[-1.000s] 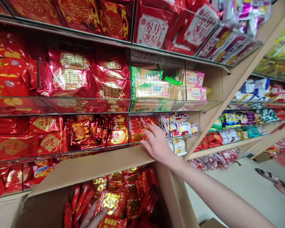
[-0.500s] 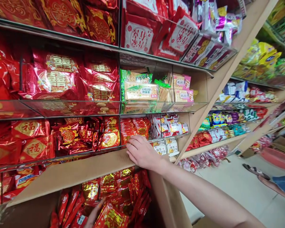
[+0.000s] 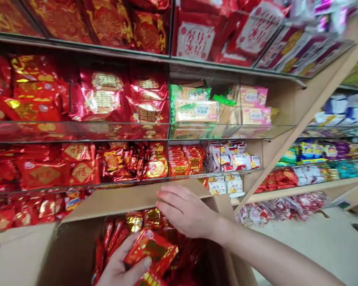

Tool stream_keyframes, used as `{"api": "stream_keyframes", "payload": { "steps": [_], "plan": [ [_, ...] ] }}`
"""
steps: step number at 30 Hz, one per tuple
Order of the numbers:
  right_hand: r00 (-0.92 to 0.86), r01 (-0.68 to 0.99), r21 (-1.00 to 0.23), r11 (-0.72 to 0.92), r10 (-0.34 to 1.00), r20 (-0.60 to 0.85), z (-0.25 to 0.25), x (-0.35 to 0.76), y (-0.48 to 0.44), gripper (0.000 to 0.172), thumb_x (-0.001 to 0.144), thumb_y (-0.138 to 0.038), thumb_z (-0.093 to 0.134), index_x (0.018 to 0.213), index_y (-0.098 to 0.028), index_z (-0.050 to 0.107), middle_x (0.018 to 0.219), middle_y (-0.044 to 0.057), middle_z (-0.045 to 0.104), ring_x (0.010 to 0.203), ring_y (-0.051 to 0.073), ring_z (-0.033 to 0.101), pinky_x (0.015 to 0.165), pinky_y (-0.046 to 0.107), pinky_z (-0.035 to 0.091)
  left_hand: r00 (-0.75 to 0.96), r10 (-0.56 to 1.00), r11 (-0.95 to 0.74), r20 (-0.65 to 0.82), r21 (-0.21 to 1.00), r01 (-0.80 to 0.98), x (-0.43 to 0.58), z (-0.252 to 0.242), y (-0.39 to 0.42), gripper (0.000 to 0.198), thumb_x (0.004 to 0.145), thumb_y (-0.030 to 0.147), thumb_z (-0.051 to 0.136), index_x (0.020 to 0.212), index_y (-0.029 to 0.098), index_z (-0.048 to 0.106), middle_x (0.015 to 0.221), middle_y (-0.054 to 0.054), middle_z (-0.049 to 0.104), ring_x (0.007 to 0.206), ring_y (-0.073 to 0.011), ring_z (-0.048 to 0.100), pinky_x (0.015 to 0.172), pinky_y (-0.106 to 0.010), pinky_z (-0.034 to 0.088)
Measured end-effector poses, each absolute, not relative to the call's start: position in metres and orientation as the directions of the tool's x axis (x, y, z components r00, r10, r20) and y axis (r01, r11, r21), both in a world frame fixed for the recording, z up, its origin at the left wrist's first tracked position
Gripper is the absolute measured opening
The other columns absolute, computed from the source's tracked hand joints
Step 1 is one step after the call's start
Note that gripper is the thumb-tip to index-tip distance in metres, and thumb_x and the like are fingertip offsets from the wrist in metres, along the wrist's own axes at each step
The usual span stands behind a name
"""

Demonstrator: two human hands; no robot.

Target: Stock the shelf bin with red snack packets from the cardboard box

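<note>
Red-gold foil packet (image 3: 155, 245): grasped by left hand (image 3: 121, 265), seven o'clock
Right hand (image 3: 187, 212): six o'clock, over cardboard carton (image 3: 122, 201), palm hidden, cannot tell whether gripping

a snack shop: a pale wooden shelving unit (image 3: 282, 101) with transparent, flat front panels (image 3: 125, 131) shows goods grouped by kind, among them shiny crimson packets bearing gold characters (image 3: 104, 101), green-edged clear packs of rectangular crackers (image 3: 197, 111) and small white packets (image 3: 239, 160). light wooden shelves (image 3: 301, 193) at right carry more colourful wrapped goods (image 3: 308, 151); an open brown cardboard carton (image 3: 113, 202) holds many red-and-gold foil packets (image 3: 134, 221).
</note>
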State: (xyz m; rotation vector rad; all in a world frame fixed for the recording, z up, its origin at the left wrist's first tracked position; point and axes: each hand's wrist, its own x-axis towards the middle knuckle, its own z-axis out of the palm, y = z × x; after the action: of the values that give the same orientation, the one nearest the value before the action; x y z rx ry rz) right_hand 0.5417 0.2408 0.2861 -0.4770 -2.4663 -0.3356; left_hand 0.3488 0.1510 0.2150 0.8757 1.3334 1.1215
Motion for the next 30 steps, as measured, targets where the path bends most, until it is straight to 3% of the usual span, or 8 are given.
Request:
{"api": "stream_keyframes", "payload": {
  "steps": [2, 5, 7, 10, 15, 19, 22, 30],
  "plan": [
    [-0.759, 0.298, -0.086, 0.951, 0.291, 0.583, 0.281, 0.533, 0.227, 0.032, 0.085, -0.027, 0.043, 0.114, -0.014, 0.047, 0.112, 0.01, 0.059, 0.11, 0.018, 0.048, 0.092, 0.033, 0.044, -0.094, 0.991, 0.105, -0.099, 0.993, 0.058, 0.35, 0.232, 0.153, 0.043, 0.06, 0.037, 0.07, 0.098, 0.025, 0.056, 0.09, 0.002, 0.07, 0.084, -0.0198, 0.064, 0.079, -0.027, 0.051],
    [-0.684, 0.271, -0.469, 0.841, 0.511, 0.521, 0.278, 0.52, 0.217, 0.04, 0.084, -0.033, 0.045, 0.12, -0.017, 0.04, 0.112, 0.01, 0.059, 0.101, 0.017, 0.056, 0.085, 0.03, 0.049, 0.033, 0.983, -0.185, 0.183, 0.941, 0.284, 0.348, 0.257, 0.164, 0.033, 0.07, 0.026, 0.061, 0.102, 0.027, 0.052, 0.099, 0.002, 0.064, 0.089, -0.0146, 0.06, 0.082, -0.024, 0.048],
    [-0.605, 0.244, -0.644, 0.725, 0.633, 0.483, 0.281, 0.515, 0.22, 0.032, 0.083, -0.03, 0.047, 0.114, -0.021, 0.044, 0.107, 0.007, 0.062, 0.095, 0.016, 0.059, 0.08, 0.029, 0.05, 0.113, 0.959, -0.283, 0.26, 0.904, 0.32, 0.347, 0.275, 0.174, 0.04, 0.074, 0.023, 0.057, 0.111, 0.03, 0.044, 0.101, 0.002, 0.062, 0.09, -0.0123, 0.059, 0.081, -0.023, 0.049],
    [-0.481, 0.159, -0.783, 0.602, 0.74, 0.471, 0.29, 0.516, 0.236, 0.019, 0.081, -0.031, 0.051, 0.098, -0.023, 0.051, 0.09, 0.002, 0.064, 0.08, 0.014, 0.06, 0.07, 0.026, 0.05, 0.233, 0.928, -0.365, 0.29, 0.833, 0.417, 0.344, 0.3, 0.189, 0.058, 0.077, 0.023, 0.054, 0.127, 0.033, 0.026, 0.111, -0.001, 0.06, 0.086, -0.0111, 0.061, 0.076, -0.023, 0.051],
    [-0.19, 0.137, -0.888, 0.439, 0.891, 0.412, 0.282, 0.53, 0.281, 0.02, 0.077, -0.039, 0.053, 0.086, -0.024, 0.044, 0.077, 0.0, 0.058, 0.067, 0.014, 0.056, 0.059, 0.026, 0.048, 0.279, 0.857, -0.493, 0.434, 0.531, 0.689, 0.333, 0.316, 0.233, 0.04, 0.081, 0.022, 0.046, 0.12, 0.021, 0.042, 0.096, -0.003, 0.065, 0.08, -0.0111, 0.06, 0.074, -0.025, 0.05],
    [-0.185, 0.306, -0.904, 0.299, 0.95, 0.252, 0.258, 0.538, 0.307, 0.021, 0.072, -0.04, 0.056, 0.074, -0.023, 0.043, 0.069, -0.001, 0.055, 0.064, 0.016, 0.054, 0.058, 0.029, 0.045, 0.229, 0.898, -0.405, 0.376, 0.501, 0.765, 0.327, 0.295, 0.266, 0.029, 0.082, 0.019, 0.04, 0.108, 0.014, 0.054, 0.081, -0.005, 0.067, 0.067, -0.0131, 0.06, 0.067, -0.029, 0.05],
    [-0.265, 0.303, -0.927, 0.223, 0.954, 0.142, 0.25, 0.539, 0.307, 0.022, 0.07, -0.039, 0.059, 0.071, -0.023, 0.043, 0.071, 0.0, 0.057, 0.065, 0.016, 0.055, 0.059, 0.03, 0.046, 0.243, 0.917, -0.374, 0.316, 0.472, 0.798, 0.327, 0.28, 0.274, 0.023, 0.081, 0.017, 0.041, 0.092, 0.014, 0.061, 0.082, -0.007, 0.069, 0.073, -0.015, 0.062, 0.071, -0.031, 0.049],
    [-0.372, 0.216, -0.929, 0.302, 0.905, 0.208, 0.253, 0.544, 0.29, 0.031, 0.064, -0.039, 0.067, 0.086, -0.023, 0.054, 0.083, 0.001, 0.061, 0.077, 0.018, 0.057, 0.07, 0.03, 0.048, 0.253, 0.933, -0.348, 0.256, 0.455, 0.82, 0.327, 0.272, 0.265, 0.025, 0.082, 0.015, 0.036, 0.093, 0.015, 0.059, 0.091, -0.007, 0.069, 0.081, -0.0153, 0.061, 0.075, -0.03, 0.047]
  ]
}}
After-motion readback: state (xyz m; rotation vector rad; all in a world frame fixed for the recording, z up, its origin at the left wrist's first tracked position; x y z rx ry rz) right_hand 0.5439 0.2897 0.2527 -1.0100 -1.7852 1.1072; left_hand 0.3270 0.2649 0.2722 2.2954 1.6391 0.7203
